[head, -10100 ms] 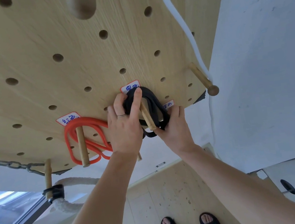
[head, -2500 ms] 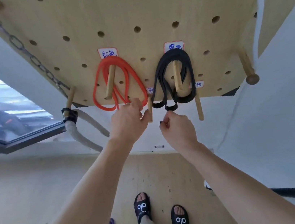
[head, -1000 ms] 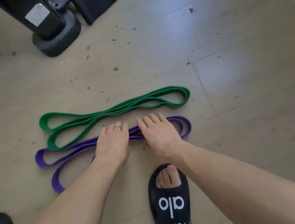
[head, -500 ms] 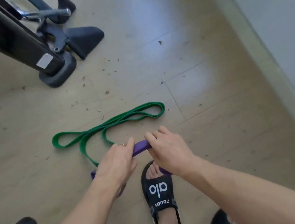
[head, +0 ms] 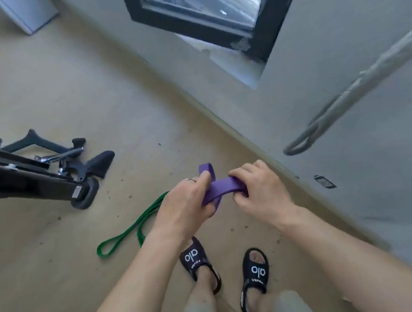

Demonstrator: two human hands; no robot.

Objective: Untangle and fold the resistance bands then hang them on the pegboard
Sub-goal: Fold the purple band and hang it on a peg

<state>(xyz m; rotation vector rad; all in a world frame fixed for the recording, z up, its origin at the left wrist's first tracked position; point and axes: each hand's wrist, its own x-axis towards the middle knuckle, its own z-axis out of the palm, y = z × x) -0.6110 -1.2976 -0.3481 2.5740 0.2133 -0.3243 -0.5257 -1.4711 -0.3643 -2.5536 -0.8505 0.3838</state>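
A folded purple resistance band [head: 221, 189] is held up in front of me, off the floor. My left hand [head: 184, 206] grips its left part, with a short loop of band sticking up above the fingers. My right hand [head: 257, 189] grips the band's right end, fingers curled over it. A green resistance band [head: 130, 228] lies on the wooden floor to the left, partly hidden behind my left hand. The pegboard is out of view.
A black machine frame [head: 25, 181] with its foot stands at the left, and black handle attachments [head: 78, 158] lie beside it. A grey wall with a dark-framed window [head: 205, 10] rises on the right. A pale rope [head: 354, 92] hangs at the right. My feet in black sandals [head: 197, 260] stand below.
I have risen from the floor with the purple band, which is now folded shorter between both hands. The view has swung up toward the wall and window; the green band stays on the floor.
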